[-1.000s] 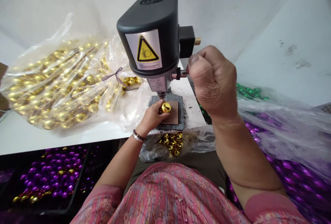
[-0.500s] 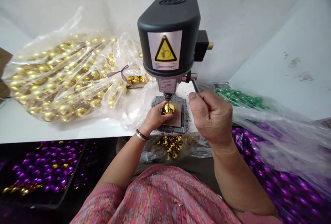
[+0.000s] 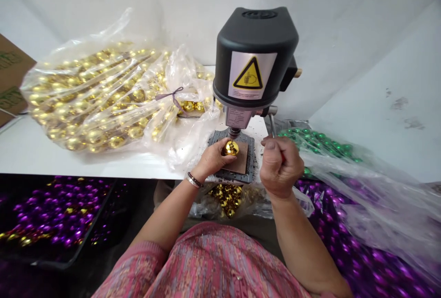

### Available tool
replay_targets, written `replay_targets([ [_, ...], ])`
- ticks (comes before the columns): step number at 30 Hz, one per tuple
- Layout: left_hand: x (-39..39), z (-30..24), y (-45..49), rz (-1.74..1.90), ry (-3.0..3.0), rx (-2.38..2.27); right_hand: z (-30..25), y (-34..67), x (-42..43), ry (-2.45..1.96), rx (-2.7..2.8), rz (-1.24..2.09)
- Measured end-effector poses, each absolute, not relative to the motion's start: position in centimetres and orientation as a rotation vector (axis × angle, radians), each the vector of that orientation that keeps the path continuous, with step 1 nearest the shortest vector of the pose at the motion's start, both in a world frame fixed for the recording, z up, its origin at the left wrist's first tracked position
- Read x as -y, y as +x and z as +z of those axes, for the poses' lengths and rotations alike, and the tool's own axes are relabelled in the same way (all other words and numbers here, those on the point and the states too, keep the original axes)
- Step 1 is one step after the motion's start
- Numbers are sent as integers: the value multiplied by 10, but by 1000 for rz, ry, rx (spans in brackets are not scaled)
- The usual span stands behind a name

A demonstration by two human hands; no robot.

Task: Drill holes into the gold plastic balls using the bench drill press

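My left hand [image 3: 214, 156] pinches a shiny gold ball [image 3: 231, 148] on a brown board [image 3: 239, 162], which lies on the grey base plate [image 3: 251, 151] of a black drill press [image 3: 257, 50]. The chuck [image 3: 234, 132] stands right over the ball, with the bit down at its top; how deep it goes I cannot tell. My right hand [image 3: 282, 165] is wrapped round the feed lever [image 3: 273, 126] at the machine's right side. A bit of the lever's red grip shows between the fingers. Dark shavings are scattered around the base plate.
A tied clear bag of gold balls [image 3: 99, 100] lies left on the white table [image 3: 103, 165]. Green balls [image 3: 320, 144] and a bag of purple balls [image 3: 344, 229] are at right. Below stand a dark tray of purple balls [image 3: 55, 215] and gold balls [image 3: 225, 197] in plastic. A cardboard box [image 3: 14, 77] is far left.
The camera view has shifted. My right hand has drawn the lever lower and nearer to me, and the chuck sits closer to the ball. My left hand still holds the ball.
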State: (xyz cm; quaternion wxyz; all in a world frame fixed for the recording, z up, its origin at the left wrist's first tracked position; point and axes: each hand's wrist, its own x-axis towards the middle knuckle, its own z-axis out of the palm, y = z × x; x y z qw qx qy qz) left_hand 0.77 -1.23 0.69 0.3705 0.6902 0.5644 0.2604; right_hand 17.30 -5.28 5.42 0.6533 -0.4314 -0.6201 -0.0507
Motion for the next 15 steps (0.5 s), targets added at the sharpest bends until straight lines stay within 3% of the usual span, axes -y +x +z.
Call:
replay_targets([
  [8,15,9,7,646,1774,-1483,32,178,44,-905,1438,-66],
  [15,18,7,7,649,1794,-1495,128,176,46,-1215,1284,67],
])
